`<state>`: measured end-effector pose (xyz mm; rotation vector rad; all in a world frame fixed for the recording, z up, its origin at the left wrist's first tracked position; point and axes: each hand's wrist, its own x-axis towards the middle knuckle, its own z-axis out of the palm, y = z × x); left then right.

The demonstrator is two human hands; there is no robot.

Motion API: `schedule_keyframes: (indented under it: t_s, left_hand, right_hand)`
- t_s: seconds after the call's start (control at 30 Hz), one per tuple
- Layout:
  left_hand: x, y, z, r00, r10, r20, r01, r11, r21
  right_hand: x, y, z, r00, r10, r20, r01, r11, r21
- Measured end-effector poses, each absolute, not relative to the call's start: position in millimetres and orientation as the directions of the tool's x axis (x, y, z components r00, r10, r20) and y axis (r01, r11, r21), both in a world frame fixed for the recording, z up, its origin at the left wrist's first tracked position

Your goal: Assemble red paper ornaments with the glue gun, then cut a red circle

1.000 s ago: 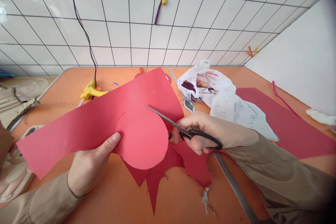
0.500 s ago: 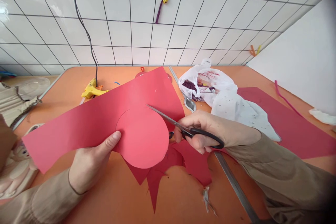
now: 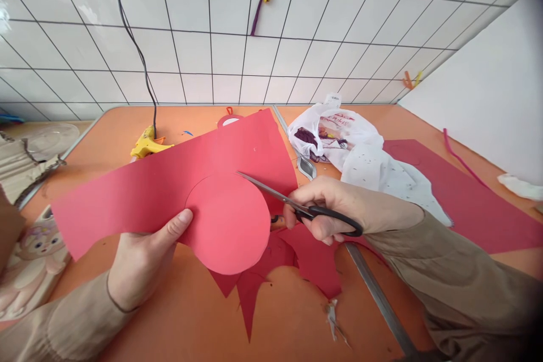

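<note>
My left hand [image 3: 146, 257] pinches a long sheet of red paper [image 3: 139, 192], thumb on top beside a drawn circle and the other fingers hidden beneath. Most of the round red disc [image 3: 229, 226] is cut around; along its upper left it still joins the sheet, where a thin outline shows. In my right hand [image 3: 328, 209] are scissors [image 3: 335, 216] with black handles. Their blades lie along the disc's upper right edge, tips near its top. Below the disc, pointed red paper scraps [image 3: 314, 260] lie on the orange table [image 3: 186, 317].
At the back left lies a yellow glue gun [image 3: 148, 143] with a black cord. A white plastic bag [image 3: 339, 136] holding dark yarn sits behind my right hand. More red paper [image 3: 470, 198] spreads on the right. A metal strip [image 3: 377, 294] runs under my right forearm.
The red sheet has turned slightly, its left end shifting right and up. The scissors stay almost in place at the circle's upper edge, blades looking about the same.
</note>
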<state>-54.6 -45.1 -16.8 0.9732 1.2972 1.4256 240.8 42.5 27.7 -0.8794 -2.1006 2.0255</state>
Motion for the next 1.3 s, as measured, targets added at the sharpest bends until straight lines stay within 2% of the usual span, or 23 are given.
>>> schedule_keyframes:
  t_s: [0.1, 0.23, 0.33, 0.43, 0.57, 0.77, 1.0, 1.1, 1.3]
  left_hand:
    - [-53, -44, -16, -0.292, 0.956, 0.008, -0.079, -0.032, 0.996]
    - [-50, -43, -15, -0.299, 0.954, 0.019, -0.1, -0.051, 0.994]
    - [-48, -43, -12, -0.315, 0.948, 0.043, -0.08, -0.071, 0.994]
    - [-47, -43, -11, -0.308, 0.951, 0.024, -0.124, -0.065, 0.99]
    - [-46, -43, -10, -0.294, 0.956, -0.003, -0.174, -0.05, 0.983]
    - [-43, -44, 0, -0.217, 0.969, -0.119, -0.338, 0.04, 0.94]
    - [-45, -48, -10, -0.113, 0.935, -0.335, -0.487, 0.242, 0.839]
    - [-39, -51, -10, -0.158, 0.935, -0.316, -0.477, 0.208, 0.854]
    - [-33, -54, 0, -0.268, 0.946, -0.18, -0.405, 0.058, 0.913]
  right_hand:
    - [239, 39, 33, -0.813, 0.485, -0.322, 0.355, -0.026, -0.935]
    - [237, 36, 38, -0.777, 0.531, -0.337, 0.381, -0.029, -0.924]
    - [237, 39, 36, -0.804, 0.493, -0.334, 0.375, -0.017, -0.927]
    - [237, 41, 35, -0.824, 0.462, -0.328, 0.367, -0.004, -0.93]
    - [236, 36, 39, -0.784, 0.522, -0.337, 0.401, 0.011, -0.916]
    - [234, 32, 44, -0.783, 0.52, -0.342, 0.407, 0.014, -0.913]
    - [234, 34, 42, -0.807, 0.492, -0.327, 0.383, 0.015, -0.924]
    - [234, 35, 40, -0.806, 0.491, -0.33, 0.382, 0.006, -0.924]
    - [234, 35, 37, -0.802, 0.456, -0.385, 0.418, -0.031, -0.908]
